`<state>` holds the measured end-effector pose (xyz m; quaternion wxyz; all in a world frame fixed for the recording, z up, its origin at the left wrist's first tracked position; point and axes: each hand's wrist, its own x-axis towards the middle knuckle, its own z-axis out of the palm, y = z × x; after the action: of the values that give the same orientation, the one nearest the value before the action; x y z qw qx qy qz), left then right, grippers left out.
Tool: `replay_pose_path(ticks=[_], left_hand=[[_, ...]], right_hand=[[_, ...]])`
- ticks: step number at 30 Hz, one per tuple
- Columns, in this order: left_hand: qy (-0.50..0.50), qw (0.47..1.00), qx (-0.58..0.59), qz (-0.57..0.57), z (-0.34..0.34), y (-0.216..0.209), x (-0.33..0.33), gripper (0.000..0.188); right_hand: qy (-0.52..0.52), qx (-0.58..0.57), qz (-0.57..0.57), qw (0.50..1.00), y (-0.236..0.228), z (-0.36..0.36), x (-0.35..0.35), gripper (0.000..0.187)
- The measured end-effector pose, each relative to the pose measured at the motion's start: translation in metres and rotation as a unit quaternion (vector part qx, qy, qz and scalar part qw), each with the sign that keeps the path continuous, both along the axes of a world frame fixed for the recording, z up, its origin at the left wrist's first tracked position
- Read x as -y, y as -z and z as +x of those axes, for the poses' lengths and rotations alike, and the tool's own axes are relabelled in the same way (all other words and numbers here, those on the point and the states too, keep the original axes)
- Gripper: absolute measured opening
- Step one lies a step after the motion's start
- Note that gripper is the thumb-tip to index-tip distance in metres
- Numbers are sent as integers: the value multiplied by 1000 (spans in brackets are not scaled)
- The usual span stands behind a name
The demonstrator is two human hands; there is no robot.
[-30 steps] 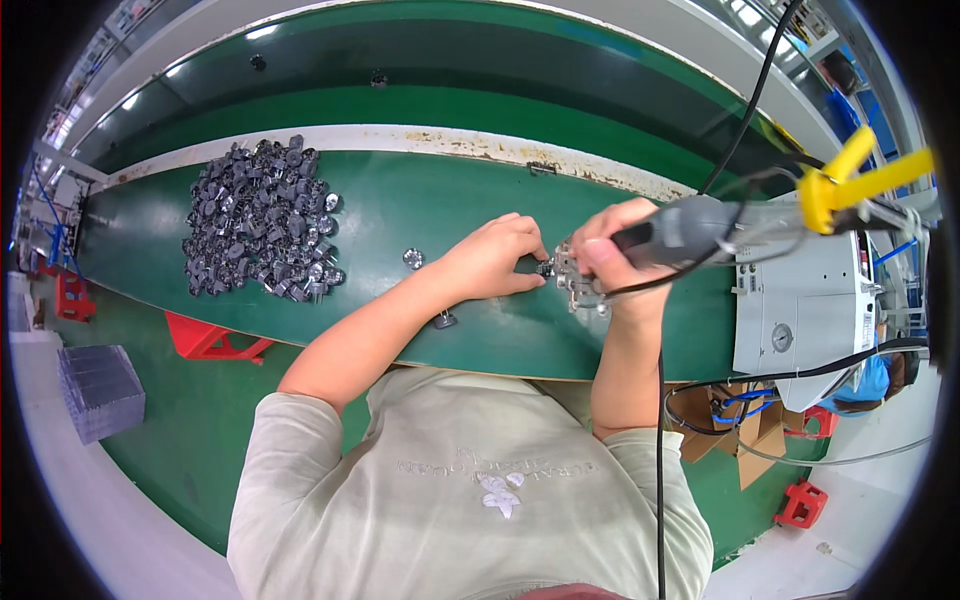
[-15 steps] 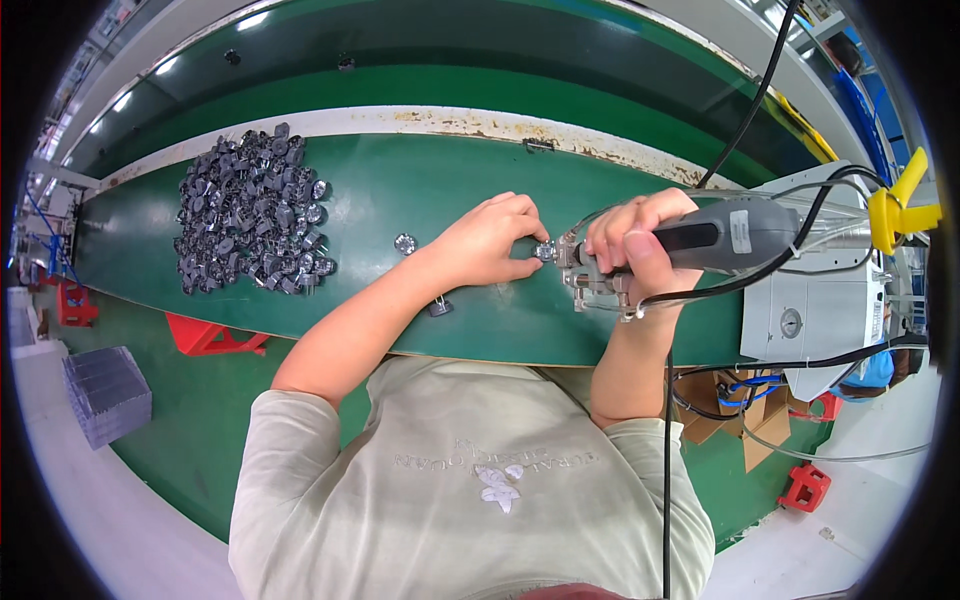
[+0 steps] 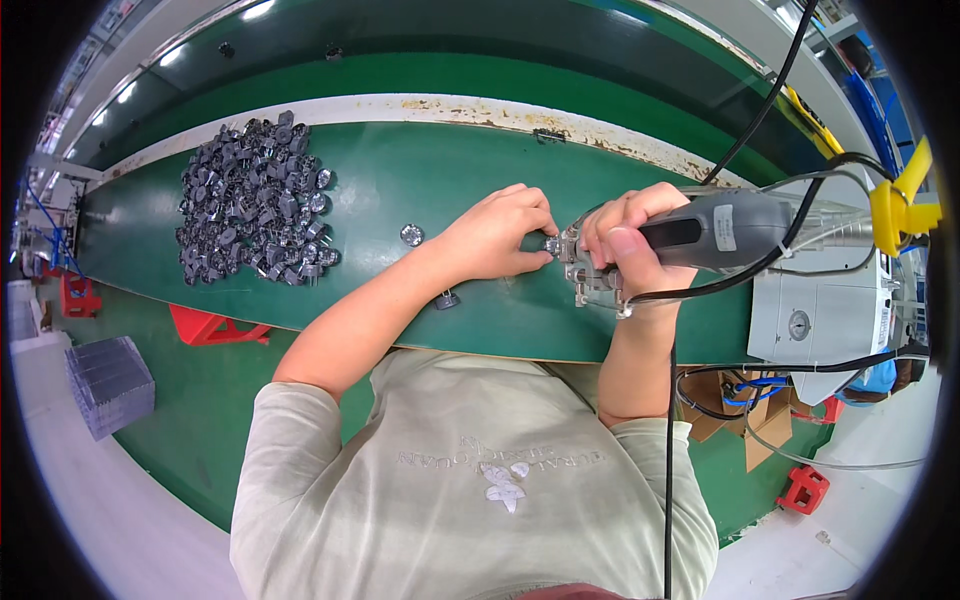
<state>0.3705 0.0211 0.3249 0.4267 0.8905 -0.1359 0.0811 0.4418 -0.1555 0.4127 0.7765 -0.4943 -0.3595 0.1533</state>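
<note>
My right hand grips a grey electric screwdriver with a black cable, its tip pointing left at a small metal fixture on the green table. My left hand pinches a small silver metal part against the tool's tip. A single silver part lies just left of my left hand, and another dark part sits under my left forearm.
A big heap of several grey metal parts lies at the table's left. A grey machine box stands at the right, with a yellow clamp and cables above it. Red stools and a grey crate are on the floor.
The screwdriver has come down from a raised, tilted pose to lie level at the fixture. My left hand stays at the part by the tool's tip.
</note>
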Motion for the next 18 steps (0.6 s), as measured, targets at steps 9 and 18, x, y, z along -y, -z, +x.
replay_pose_path(ticks=[9, 18], left_hand=[[5, 999, 40, 22, 3, 2, 0, 21], [-50, 983, -96, 146, 25, -37, -55, 23]], right_hand=[[35, 4, -103, 994, 1, -7, -1, 24], [-39, 62, 158, 985, -24, 4, 19, 31]])
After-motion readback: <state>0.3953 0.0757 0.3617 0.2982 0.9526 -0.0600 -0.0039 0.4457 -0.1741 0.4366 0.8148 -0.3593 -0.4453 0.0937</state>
